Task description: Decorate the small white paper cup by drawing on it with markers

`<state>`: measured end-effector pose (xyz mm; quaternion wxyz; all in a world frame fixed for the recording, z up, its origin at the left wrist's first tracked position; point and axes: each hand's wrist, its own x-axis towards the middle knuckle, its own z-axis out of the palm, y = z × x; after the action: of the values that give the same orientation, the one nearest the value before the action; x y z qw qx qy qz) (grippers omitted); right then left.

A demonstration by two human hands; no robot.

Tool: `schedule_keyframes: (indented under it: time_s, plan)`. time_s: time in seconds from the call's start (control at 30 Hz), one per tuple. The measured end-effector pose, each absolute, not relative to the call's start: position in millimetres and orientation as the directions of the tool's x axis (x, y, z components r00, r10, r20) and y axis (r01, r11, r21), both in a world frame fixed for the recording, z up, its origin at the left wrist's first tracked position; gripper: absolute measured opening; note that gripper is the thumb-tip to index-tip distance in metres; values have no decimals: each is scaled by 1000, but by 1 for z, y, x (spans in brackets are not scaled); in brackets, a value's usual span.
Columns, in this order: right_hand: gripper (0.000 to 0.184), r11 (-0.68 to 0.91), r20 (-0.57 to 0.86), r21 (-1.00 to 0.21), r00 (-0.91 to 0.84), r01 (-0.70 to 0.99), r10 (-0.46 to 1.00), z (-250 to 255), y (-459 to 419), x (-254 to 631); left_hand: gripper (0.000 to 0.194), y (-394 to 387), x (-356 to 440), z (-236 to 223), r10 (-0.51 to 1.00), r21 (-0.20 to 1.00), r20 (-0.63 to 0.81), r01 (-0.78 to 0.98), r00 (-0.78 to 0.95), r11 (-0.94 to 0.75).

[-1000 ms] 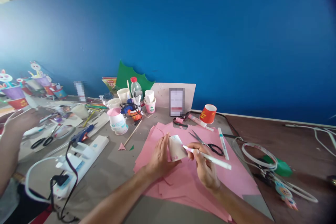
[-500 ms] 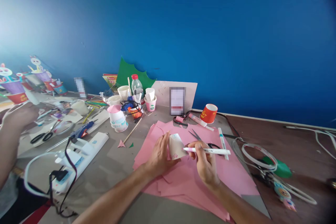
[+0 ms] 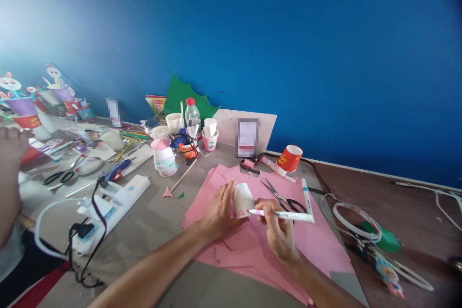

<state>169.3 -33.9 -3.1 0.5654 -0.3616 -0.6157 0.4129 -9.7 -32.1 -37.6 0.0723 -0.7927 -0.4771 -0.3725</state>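
Observation:
My left hand (image 3: 223, 207) is closed around a small white paper cup (image 3: 244, 198) that lies tilted over the pink paper (image 3: 249, 255). Pink marks run along the cup's lower edge, and a faint blue mark sits near its other end. In my right hand (image 3: 279, 231) is a white marker (image 3: 285, 214), pinched between thumb and fingers. Its pink tip points left and meets the cup by the pink marks, though exact contact is hard to make out. Black-handled scissors (image 3: 283, 197) lie just beyond my right hand. A second marker (image 3: 306, 195) with a blue-green cap rests to the right.
A red paper cup (image 3: 289, 158) stands behind the pink sheets. Left are stacked decorated cups (image 3: 164, 158), a stick (image 3: 183, 176), a white power strip (image 3: 111, 216) and a blue glue gun (image 3: 114, 170). Another person's arm (image 3: 9, 178) is at far left. Cables (image 3: 355, 221) lie right.
The marker in my right hand has moved down and left to the cup's lower edge. More of the scissors now shows. The other person's hand at far left has shifted left.

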Motion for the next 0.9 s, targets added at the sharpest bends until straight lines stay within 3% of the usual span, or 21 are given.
schedule_keyframes:
  time_s: [0.63, 0.9]
  plan:
    - [41, 391, 388, -920, -125, -4, 913, -2, -35, 170, 97, -32, -8, -38, 734, 263, 624, 812, 269, -521]
    - [37, 390, 389, -921, -84, -1, 917, -6, -31, 171, 99, -32, -11, -43, 785, 326, 567, 807, 251, -493]
